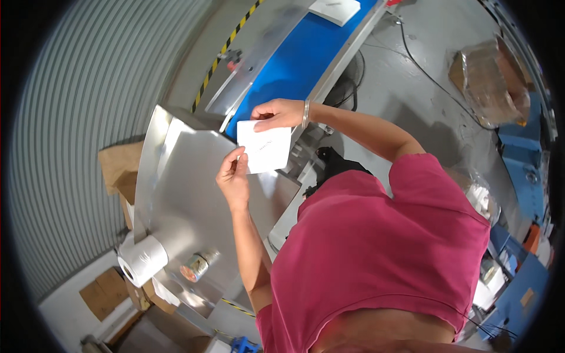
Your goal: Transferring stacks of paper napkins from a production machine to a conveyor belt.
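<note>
The white square (266, 156) looks smooth and papery, the metal table (191, 194) glossy, the pink cloth shirt (376, 253) matt.

Single head-worn fisheye; looks steeply down, close range, past pink shirt (376, 253) to hands (234, 180).

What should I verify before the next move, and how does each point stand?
1. Left hand on the white square piece at its left edge: ok.
2. Right hand at its upper edge: ok.
3. Piece's upper face fully uncovered: not ok, fingers overlap its edges.
4. Piece's underside: cannot tell, hidden.
5. Metal table free of other items: not ok, a small round item is there.
6. Blue belt stopped: cannot tell.
</note>
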`<state>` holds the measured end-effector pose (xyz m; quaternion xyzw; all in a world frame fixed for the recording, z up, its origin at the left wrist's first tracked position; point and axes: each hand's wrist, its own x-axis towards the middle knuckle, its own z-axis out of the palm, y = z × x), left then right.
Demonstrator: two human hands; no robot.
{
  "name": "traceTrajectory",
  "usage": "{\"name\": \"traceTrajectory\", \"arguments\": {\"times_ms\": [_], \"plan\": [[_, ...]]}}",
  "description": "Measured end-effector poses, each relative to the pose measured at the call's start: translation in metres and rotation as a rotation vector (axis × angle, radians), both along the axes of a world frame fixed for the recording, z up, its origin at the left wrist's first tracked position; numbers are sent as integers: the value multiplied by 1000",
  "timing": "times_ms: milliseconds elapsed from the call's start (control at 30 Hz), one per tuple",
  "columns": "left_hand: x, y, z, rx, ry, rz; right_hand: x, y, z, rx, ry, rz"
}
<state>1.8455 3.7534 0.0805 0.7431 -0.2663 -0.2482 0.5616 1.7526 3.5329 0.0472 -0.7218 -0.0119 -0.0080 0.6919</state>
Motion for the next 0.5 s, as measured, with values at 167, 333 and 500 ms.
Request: {"name": "traceTrajectory", "arguments": {"times_ms": [167, 333, 500], "plan": [[-4, -25, -18, 29, -18, 62, -8, -49, -40, -373, 97, -375], [-3, -14, -36, 151, -51, -11, -17, -156, -72, -813, 315, -780], [-10, 13, -51, 288, 32, -64, -35, -219, -87, -818, 598, -875]]}}
